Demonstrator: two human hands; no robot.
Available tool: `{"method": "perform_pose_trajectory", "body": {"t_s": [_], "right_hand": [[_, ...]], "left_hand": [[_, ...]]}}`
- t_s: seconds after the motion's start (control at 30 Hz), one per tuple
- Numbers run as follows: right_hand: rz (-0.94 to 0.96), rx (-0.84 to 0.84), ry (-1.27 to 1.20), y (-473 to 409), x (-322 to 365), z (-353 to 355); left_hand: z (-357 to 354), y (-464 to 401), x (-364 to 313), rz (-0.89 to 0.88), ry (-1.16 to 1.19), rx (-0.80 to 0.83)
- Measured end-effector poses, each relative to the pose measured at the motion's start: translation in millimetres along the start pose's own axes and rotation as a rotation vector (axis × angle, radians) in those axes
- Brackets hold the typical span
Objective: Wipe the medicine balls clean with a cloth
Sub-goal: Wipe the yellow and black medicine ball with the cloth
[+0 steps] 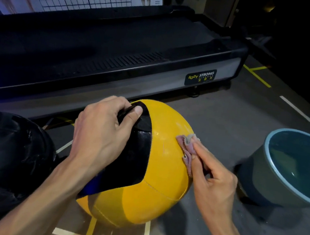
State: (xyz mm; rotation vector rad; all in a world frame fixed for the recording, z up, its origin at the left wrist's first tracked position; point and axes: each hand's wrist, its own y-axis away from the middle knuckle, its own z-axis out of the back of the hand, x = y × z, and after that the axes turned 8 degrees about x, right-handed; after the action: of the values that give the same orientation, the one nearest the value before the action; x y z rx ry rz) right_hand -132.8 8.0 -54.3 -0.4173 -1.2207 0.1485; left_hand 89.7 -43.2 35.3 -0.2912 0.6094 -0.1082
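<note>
Yellow ball (pixel 157 175) with black panel sitting on floor (pixel 224 122), centre-bottom of frame. Left hand (pixel 101 131) gripping ball's black strap (pixel 127 109) at top, thumb and fingers curled round it. Right hand (pixel 214 179) pinching folded pink cloth (pixel 187 149), pressing it against ball's right side. Black ball (pixel 12 154) lying at left edge, just beside yellow one. Bucket (pixel 267 182) holding water standing at right. Treadmill (pixel 118 58) stretching across upper frame behind ball.
</note>
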Motion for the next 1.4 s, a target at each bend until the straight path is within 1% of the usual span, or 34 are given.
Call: {"method": "perform_pose_trajectory", "body": {"t_s": [0.07,0.13,0.2,0.3,0.37,0.4,0.43,0.47,0.53,0.6,0.63,0.77,0.8,0.83,0.9,0.97,1.0,1.07,1.17,1.23,1.27,1.4], "right_hand": [[-0.015,0.016,-0.013,3.7,-7.1,-4.6],[-0.025,0.069,-0.006,14.5,-15.5,-16.2],[0.002,0.114,0.018,25.7,-20.5,-29.2],[0.114,0.209,0.095,19.4,-23.2,-38.8],[0.245,0.295,0.155,3.0,-14.6,-41.6],[0.289,0.317,0.147,-9.0,-10.9,-41.9],[0.28,0.313,0.108,-21.1,-9.1,-40.5],[0.201,0.288,0.055,-32.5,-10.9,-38.3],[-0.027,0.185,0.02,-49.7,-13.4,-30.5],[-0.121,0.119,0.036,-46.9,-11.9,-29.2],[-0.102,0.128,0.02,-37.6,-8.5,-32.0],[0.153,0.256,0.079,1.0,2.4,-44.6],[0.186,0.27,0.071,-3.6,-1.7,-41.0],[0.174,0.27,0.045,-12.3,-4.4,-36.3],[-0.005,0.227,-0.013,-27.1,-11.3,-25.3],[-0.164,0.144,0.068,-29.3,-23.9,-18.8],[-0.217,0.121,0.104,-23.9,-32.0,-18.0],[-0.278,0.081,0.087,-12.0,-42.9,-17.0],[-0.318,-0.008,-0.048,-8.2,-44.6,-14.3],[-0.289,-0.074,-0.155,-10.4,-36.3,-8.7],[-0.263,-0.108,-0.162,-12.6,-31.9,-4.3],[-0.181,-0.177,-0.006,-26.1,-17.3,18.2]], "left_hand": [[-8.5,-0.2,11.0,0.008,0.032,0.043],[-20.8,6.6,28.5,0.041,0.056,0.104],[-27.1,15.4,42.8,0.093,0.108,0.117],[-26.1,22.4,56.0,0.11,0.124,0.133],[-22.2,28.9,60.5,0.102,0.124,0.148],[-20.9,31.1,60.6,0.1,0.128,0.149],[-21.2,33.1,60.9,0.096,0.127,0.148],[-22.0,34.9,60.5,0.092,0.121,0.148],[-24.6,37.7,57.1,0.084,0.128,0.143],[-26.7,39.3,55.3,0.087,0.13,0.141],[-27.6,40.5,54.9,0.086,0.122,0.148],[-24.1,46.1,58.4,0.094,0.141,0.151],[-22.7,46.3,57.9,0.095,0.154,0.151],[-22.2,44.5,57.5,0.09,0.157,0.148],[-23.3,40.0,58.5,0.082,0.131,0.139],[-26.4,37.3,61.4,0.102,0.124,0.115],[-28.2,37.0,64.0,0.118,0.143,0.099],[-30.5,33.9,64.1,0.136,0.231,0.068],[-33.9,13.4,48.4,0.109,0.328,0.027],[-34.4,-4.1,27.9,0.062,0.362,0.002],[-34.5,-11.6,17.1,0.03,0.383,0.004],[-27.0,-31.7,-3.6,-0.081,0.537,0.036]]}}
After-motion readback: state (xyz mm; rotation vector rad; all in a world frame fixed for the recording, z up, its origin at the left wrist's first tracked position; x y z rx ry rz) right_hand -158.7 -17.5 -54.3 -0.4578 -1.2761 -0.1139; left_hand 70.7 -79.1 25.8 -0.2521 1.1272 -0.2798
